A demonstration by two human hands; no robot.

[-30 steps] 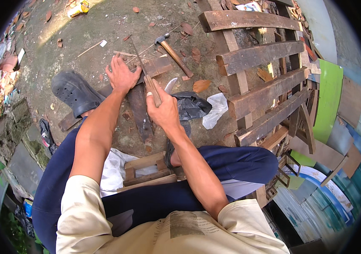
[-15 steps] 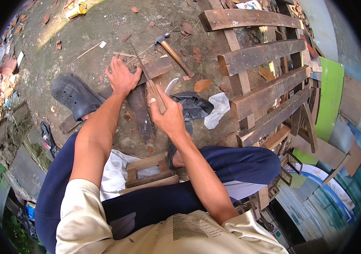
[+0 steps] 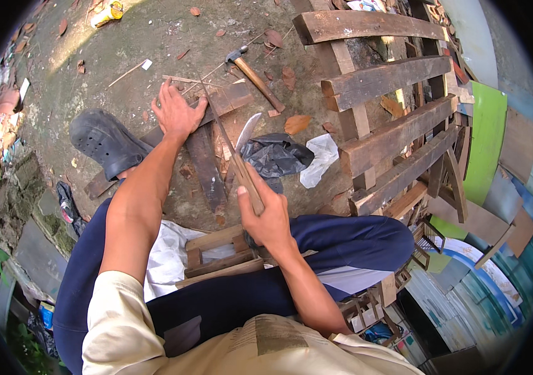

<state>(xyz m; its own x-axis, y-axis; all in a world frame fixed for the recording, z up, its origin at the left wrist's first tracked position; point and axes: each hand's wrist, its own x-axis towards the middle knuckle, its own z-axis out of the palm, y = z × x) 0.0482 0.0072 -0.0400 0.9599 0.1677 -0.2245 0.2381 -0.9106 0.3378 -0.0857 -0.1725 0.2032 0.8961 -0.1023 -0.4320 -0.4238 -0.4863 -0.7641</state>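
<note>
Right hand (image 3: 271, 215) gripping flat wooden-handled blade (image 3: 236, 159); left hand (image 3: 177, 114) splayed, pressing rough plank (image 3: 207, 165).

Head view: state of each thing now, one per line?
left hand: flat, pressing dark wooden plank
right hand: gripping wooden-handled saw, blade on the plank
wooden-handled hammer: lying on the ground, untouched
black plastic bag: crumpled
grey clog: on foot

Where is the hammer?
In the head view, the wooden-handled hammer lies on the ground near the top centre, just beyond the left hand and left of the weathered wooden pallet.
</note>
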